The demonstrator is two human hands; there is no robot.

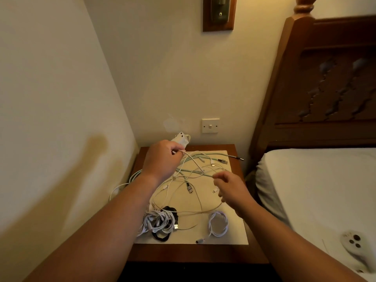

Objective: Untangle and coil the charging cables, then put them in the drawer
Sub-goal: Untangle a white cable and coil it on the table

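Both forearms come in from the near edge. The left hand (162, 157) is curled tight round a white cable (186, 154) over the nightstand's (203, 255) far-left corner. Some white boxy thing (182, 139) pokes out behind the knuckles, mostly hidden. The right hand (230, 186) is half curled, fingertips at a thin pale green cable (193, 172), and honestly I can't tell if it's pinched. The loose tangle (183, 190) lies on a flat cream mat (234, 239), with a neat white coil (218, 223) near right and a white-and-black bundle (160, 222) near left.
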